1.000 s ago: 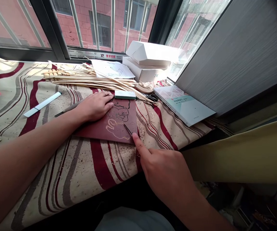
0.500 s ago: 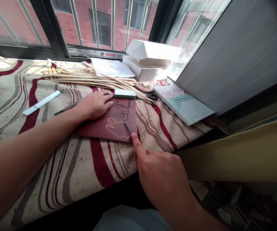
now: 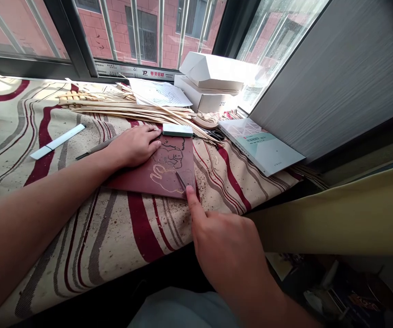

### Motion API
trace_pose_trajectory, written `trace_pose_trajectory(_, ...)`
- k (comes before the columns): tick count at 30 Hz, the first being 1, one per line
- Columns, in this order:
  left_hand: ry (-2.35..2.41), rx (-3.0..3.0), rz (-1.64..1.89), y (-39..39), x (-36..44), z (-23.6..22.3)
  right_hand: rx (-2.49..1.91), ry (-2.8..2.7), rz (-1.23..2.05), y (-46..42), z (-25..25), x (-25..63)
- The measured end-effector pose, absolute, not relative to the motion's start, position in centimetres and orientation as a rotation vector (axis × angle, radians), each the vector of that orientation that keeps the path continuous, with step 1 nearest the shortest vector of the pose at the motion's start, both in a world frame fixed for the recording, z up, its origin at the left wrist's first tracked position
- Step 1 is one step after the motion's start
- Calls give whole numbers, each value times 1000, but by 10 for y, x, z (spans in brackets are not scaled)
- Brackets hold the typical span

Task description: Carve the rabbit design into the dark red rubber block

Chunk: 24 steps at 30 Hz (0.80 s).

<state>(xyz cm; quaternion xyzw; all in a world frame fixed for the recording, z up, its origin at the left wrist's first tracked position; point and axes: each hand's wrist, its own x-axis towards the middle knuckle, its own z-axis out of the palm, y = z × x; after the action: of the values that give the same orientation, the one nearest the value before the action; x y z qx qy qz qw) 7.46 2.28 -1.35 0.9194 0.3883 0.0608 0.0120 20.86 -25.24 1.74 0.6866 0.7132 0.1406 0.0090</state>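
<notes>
A dark red carving board (image 3: 138,177) with a pale cut outline lies on the striped cloth (image 3: 80,237). My left hand (image 3: 133,146) rests flat on the board's upper left part, fingers stretched out. My right hand (image 3: 227,248) is closed round a thin carving tool (image 3: 181,180), index finger stretched along it, its tip on the board's lower right area. A grey-green block (image 3: 178,130) sits at the board's far edge.
A bundle of thin bamboo strips (image 3: 121,109) lies behind the board, with white boxes (image 3: 210,84), a paper sheet (image 3: 160,93), scissors (image 3: 215,134) and a booklet (image 3: 263,146) to the right. A white strip (image 3: 58,141) and a dark tool (image 3: 94,150) lie left.
My right hand has edged slightly left and forward with the tool on the board. The left hand has stayed in place; the view shifted a little.
</notes>
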Motion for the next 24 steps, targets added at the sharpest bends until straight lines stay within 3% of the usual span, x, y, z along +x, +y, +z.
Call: trace_pose_trajectory(24,1229,2871,163,21,75,-12,2116,2203,367,-252,25,210)
